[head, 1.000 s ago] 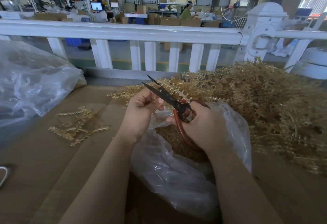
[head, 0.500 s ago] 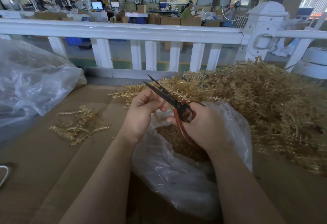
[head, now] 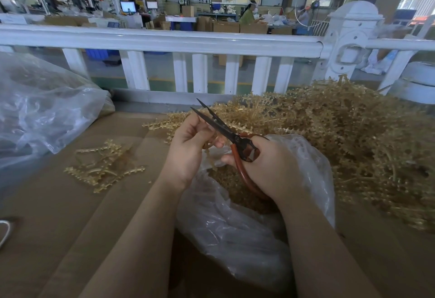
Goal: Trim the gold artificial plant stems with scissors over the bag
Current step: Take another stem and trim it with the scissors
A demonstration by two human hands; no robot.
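Note:
My right hand [head: 268, 168] grips the red-handled scissors [head: 226, 133], whose dark blades point up and left and stand slightly apart. My left hand [head: 190, 147] pinches a gold plant stem [head: 209, 154] just under the blades, over the open clear plastic bag [head: 235, 227]. Gold cuttings [head: 233, 187] lie inside the bag. A big heap of gold artificial stems [head: 341, 137] fills the table to the right and behind my hands.
A small pile of gold stems [head: 103, 168] lies on the cardboard-covered table [head: 58, 215] to the left. A large crumpled clear bag [head: 40, 111] sits at far left. A white railing [head: 164, 41] runs along the far edge, with workshop benches and a person beyond.
The stem in my left hand has dropped lower, toward the bag; the scissors and both hands have hardly shifted.

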